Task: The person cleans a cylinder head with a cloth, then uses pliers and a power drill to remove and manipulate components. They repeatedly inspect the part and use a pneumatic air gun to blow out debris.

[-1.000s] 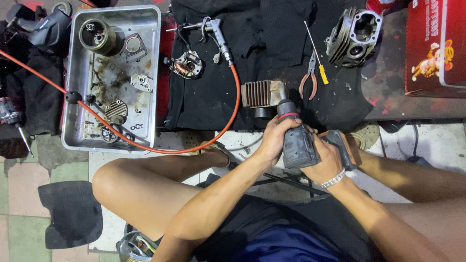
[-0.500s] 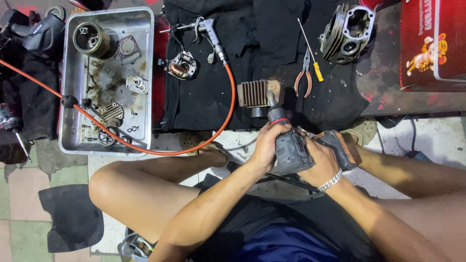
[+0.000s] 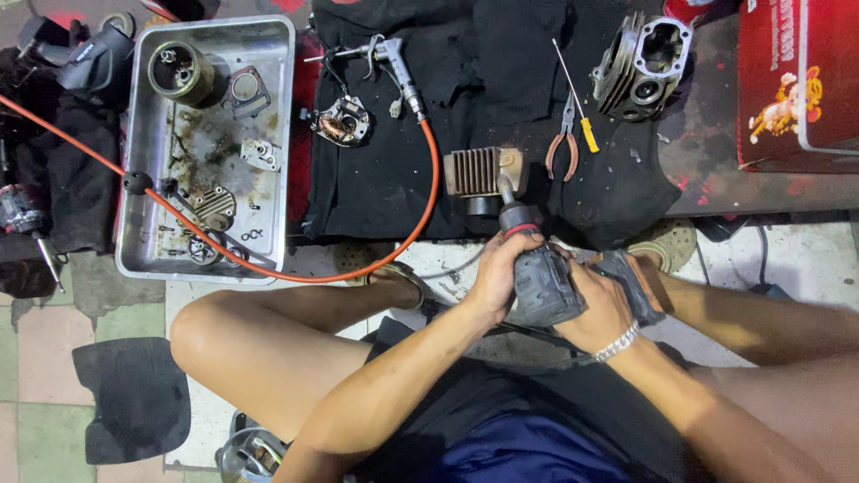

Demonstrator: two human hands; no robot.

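Fingers of the left hand (image 3: 501,268) wrap the front of a grey power driver (image 3: 541,277) at centre frame; the right hand (image 3: 604,309) grips its rear handle. The driver's tip meets a finned cylinder (image 3: 483,170) on black cloth (image 3: 394,179) just above. Pliers (image 3: 562,143) lie right of it, a metal tray (image 3: 143,241) at upper left.

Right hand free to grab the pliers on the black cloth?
Probably not as is: the right hand grips the power driver, as does the left hand. The pliers themselves lie uncovered just beyond.
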